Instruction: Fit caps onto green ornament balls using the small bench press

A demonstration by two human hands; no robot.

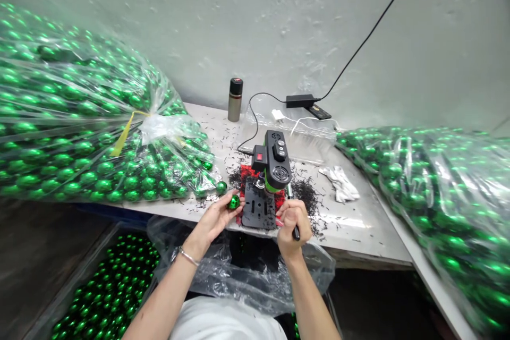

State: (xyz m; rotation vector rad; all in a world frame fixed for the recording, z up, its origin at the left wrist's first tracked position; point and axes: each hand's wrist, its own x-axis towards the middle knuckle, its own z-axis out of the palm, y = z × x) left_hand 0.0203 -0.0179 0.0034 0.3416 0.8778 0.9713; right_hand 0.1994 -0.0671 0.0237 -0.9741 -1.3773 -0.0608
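Observation:
My left hand point(218, 216) holds a shiny green ball point(234, 202) in its fingers, just left of a black slotted metal plate point(258, 207). My right hand point(294, 226) is closed round a tool with a black handle point(296, 233), right of the plate; a thin metallic shaft shows above the fingers. A black device with round vents and buttons point(278, 159) stands over the plate. Red material point(249, 171) lies under and around the plate. Another green ball point(221, 187) rests on the table by the left bag.
Big clear bags of green balls stand left point(79, 133) and right point(446, 196). Black scraps point(305, 196) litter the white table point(370, 228). Behind are a bottle point(235, 100), a power adapter point(300, 101) and cables; a white glove point(340, 183) lies right. More balls point(115, 281) fill a container below left.

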